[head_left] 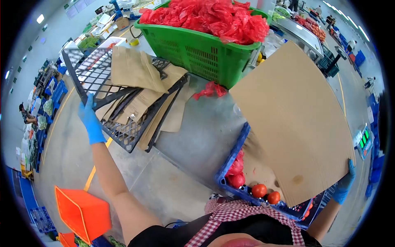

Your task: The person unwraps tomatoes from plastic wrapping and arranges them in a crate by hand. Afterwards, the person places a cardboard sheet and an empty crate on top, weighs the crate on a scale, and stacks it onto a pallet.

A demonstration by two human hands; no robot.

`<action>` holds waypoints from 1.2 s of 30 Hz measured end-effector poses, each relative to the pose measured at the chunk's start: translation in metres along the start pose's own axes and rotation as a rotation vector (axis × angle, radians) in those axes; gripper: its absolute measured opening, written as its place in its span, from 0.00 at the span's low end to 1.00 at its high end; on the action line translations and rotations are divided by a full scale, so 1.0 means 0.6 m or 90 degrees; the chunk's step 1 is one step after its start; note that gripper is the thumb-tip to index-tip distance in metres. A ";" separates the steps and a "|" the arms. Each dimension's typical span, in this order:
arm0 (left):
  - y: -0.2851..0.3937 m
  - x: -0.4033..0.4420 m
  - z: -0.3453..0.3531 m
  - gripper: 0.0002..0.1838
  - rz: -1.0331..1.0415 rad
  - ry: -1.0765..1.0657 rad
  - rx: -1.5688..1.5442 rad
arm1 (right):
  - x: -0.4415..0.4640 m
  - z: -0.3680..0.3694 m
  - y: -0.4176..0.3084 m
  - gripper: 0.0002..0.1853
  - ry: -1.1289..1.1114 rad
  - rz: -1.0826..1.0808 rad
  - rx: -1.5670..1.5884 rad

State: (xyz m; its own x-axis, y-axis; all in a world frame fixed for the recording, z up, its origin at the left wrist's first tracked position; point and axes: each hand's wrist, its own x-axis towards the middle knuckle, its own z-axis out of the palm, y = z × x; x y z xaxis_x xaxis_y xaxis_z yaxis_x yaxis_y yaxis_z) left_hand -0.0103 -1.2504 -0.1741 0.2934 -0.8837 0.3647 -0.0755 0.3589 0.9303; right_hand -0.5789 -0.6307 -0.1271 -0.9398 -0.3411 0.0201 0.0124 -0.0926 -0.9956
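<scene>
My left hand (90, 119), in a blue glove, has its fingers around the near edge of a black plastic lattice tray (88, 76), which tilts up over a stack of similar trays. Torn cardboard pieces (133, 68) lie on and between them. My right hand (345, 184), also gloved in blue, grips the lower right edge of a large cardboard sheet (294, 119). The sheet partly covers a blue crate (233, 153) in front of me. Inside that crate are loose tomatoes (259, 190), a pink bag (236, 164) with round contents, and a cardboard lining.
A green basket (201, 55) heaped with red plastic bags (205, 18) stands ahead, on the metal table (193, 123). An orange bin (84, 210) is at lower left. A scale with a lit display (364, 140) stands at right. Crates and people are farther off.
</scene>
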 end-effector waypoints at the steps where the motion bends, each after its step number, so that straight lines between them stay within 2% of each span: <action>1: 0.046 -0.022 0.009 0.14 0.049 0.014 0.043 | -0.004 -0.026 -0.001 0.26 0.021 0.005 0.015; 3: 0.093 -0.033 -0.002 0.15 0.114 -0.004 0.157 | -0.001 -0.105 0.002 0.24 0.064 0.019 0.043; 6: 0.148 -0.040 -0.014 0.19 0.268 -0.016 0.231 | -0.012 -0.245 0.011 0.24 0.138 -0.061 0.051; 8: 0.148 -0.005 -0.048 0.20 0.290 0.027 0.360 | -0.029 -0.350 0.019 0.24 0.197 -0.098 -0.018; 10: 0.157 0.008 -0.051 0.22 0.354 0.004 0.438 | -0.071 -0.533 0.058 0.24 0.277 -0.148 -0.090; 11: 0.167 0.004 -0.044 0.23 0.404 -0.016 0.459 | -0.114 -0.585 0.061 0.23 0.330 -0.123 -0.045; 12: 0.182 -0.010 -0.028 0.24 0.465 -0.035 0.470 | -0.156 -0.642 0.072 0.22 0.390 -0.168 -0.169; 13: 0.204 -0.039 -0.009 0.25 0.534 -0.049 0.474 | -0.206 -0.670 0.073 0.21 0.434 -0.165 -0.113; 16: 0.285 -0.172 0.037 0.29 0.756 -0.053 0.464 | -0.358 -0.783 0.095 0.21 0.487 -0.066 0.082; 19: 0.380 -0.320 0.045 0.33 0.928 -0.012 0.458 | -0.473 -0.803 0.132 0.24 0.542 0.083 0.128; 20: 0.409 -0.368 0.043 0.35 0.981 0.008 0.462 | -0.495 -0.832 0.160 0.25 0.500 0.104 0.153; 21: 0.445 -0.421 0.046 0.36 1.029 0.028 0.473 | -0.494 -0.865 0.198 0.24 0.522 0.132 0.176; 23: 0.487 -0.491 0.044 0.39 1.100 0.064 0.492 | -0.489 -0.904 0.271 0.23 0.477 0.137 0.230; 25: 0.506 -0.522 0.037 0.42 1.155 0.113 0.536 | -0.431 -0.951 0.366 0.22 0.472 0.184 0.284; 26: 0.503 -0.516 0.025 0.43 1.176 0.145 0.568 | -0.394 -0.953 0.405 0.22 0.464 0.211 0.249; 27: 0.484 -0.499 0.006 0.30 1.172 0.186 0.633 | -0.357 -0.954 0.446 0.23 0.444 0.227 0.286; 29: 0.454 -0.479 -0.043 0.26 0.823 0.195 0.879 | -0.287 -0.925 0.505 0.25 0.401 0.214 0.306; 31: 0.474 -0.537 -0.049 0.22 0.618 0.179 1.023 | -0.248 -0.900 0.534 0.26 0.367 0.326 0.446; 32: 0.514 -0.612 -0.036 0.19 0.596 0.164 1.076 | -0.227 -0.924 0.633 0.27 0.290 0.259 0.390; 33: 0.538 -0.660 -0.013 0.16 0.577 0.140 1.126 | -0.225 -0.902 0.628 0.25 0.369 0.330 0.357; 34: 0.554 -0.700 0.005 0.15 0.580 0.122 1.007 | -0.215 -0.917 0.666 0.23 0.452 0.470 0.353; 35: 0.570 -0.740 0.023 0.15 0.585 0.102 0.886 | -0.219 -0.918 0.677 0.21 0.504 0.490 0.332; 36: 0.575 -0.779 0.039 0.15 0.586 0.082 0.595 | -0.215 -0.920 0.684 0.22 0.540 0.528 0.278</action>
State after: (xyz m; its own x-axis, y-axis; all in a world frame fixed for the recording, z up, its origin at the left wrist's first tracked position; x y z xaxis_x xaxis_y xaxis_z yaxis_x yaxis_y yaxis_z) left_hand -0.1955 -0.7208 -0.0227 -0.1346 -0.3760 0.9168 -0.9058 0.4218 0.0400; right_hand -0.6413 -0.1083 -0.5887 -0.5166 0.2459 -0.8202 0.6609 -0.4944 -0.5645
